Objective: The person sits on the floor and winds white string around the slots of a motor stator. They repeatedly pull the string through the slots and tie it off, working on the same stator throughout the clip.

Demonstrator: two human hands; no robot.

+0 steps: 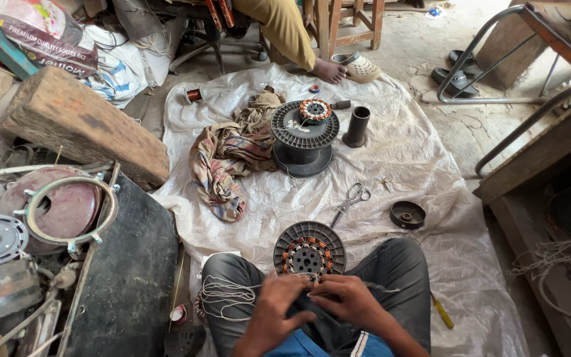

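Observation:
A round motor stator (pixel 307 256) with copper windings sits on a black spool (pixel 292 238) between my knees. My left hand (pixel 273 307) and my right hand (pixel 347 299) meet at its near edge, fingers pinched on thin string or wire there. A bundle of white string (pixel 223 296) lies on my left thigh. Scissors (pixel 349 200) lie on the white plastic sheet (pixel 404 158) just beyond. Farther off, a second stator (pixel 314 110) rests on a larger black spool (pixel 302 139).
A patterned cloth (pixel 229 158) lies left of the far spool, a black tube (pixel 357 125) right of it, a small black cap (pixel 407 214) near my right knee. Another person's foot (pixel 328 70) rests at the sheet's far edge. A wood block (pixel 80 122) and fan parts (pixel 54 208) crowd the left.

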